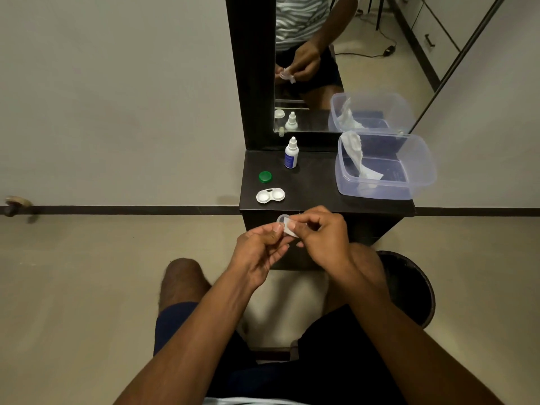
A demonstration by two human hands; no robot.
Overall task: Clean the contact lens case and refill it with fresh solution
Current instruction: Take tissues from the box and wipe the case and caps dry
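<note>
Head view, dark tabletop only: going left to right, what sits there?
Green cap → open lens case → solution bottle → clear plastic tub holding a crumpled tissue. The cap and case overlap slightly in left-right position.

A single wide-angle view looks steeply down from the person's head, close above the left hand and right hand. It faces forward: beyond the hands stands a dark rectangular wooden shelf, then an upright wall mirror.
</note>
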